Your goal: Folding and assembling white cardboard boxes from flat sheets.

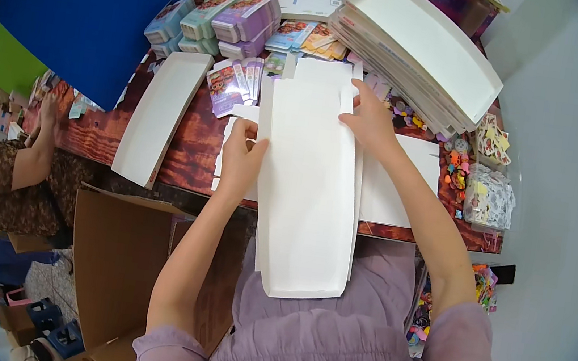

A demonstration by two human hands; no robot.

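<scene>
A long white cardboard tray point(310, 183) reaches from the table over my lap. Its near end is folded up into a wall, while flaps stick out at its far end. At its left edge, my left hand point(240, 159) is closed with the thumb against the side. My right hand point(371, 118) pinches the side wall near the far right corner. Under the tray lie flat white cardboard sheets point(401, 184), partly hidden by it and my right arm.
Finished-looking white trays point(424, 38) are stacked at the back right; a single tray point(159, 116) lies left. Behind are small coloured boxes point(245, 18). Small trinkets point(457, 170) and a clear bag point(489, 196) sit right. An open carton point(118, 260) stands lower left, near another person point(20, 167).
</scene>
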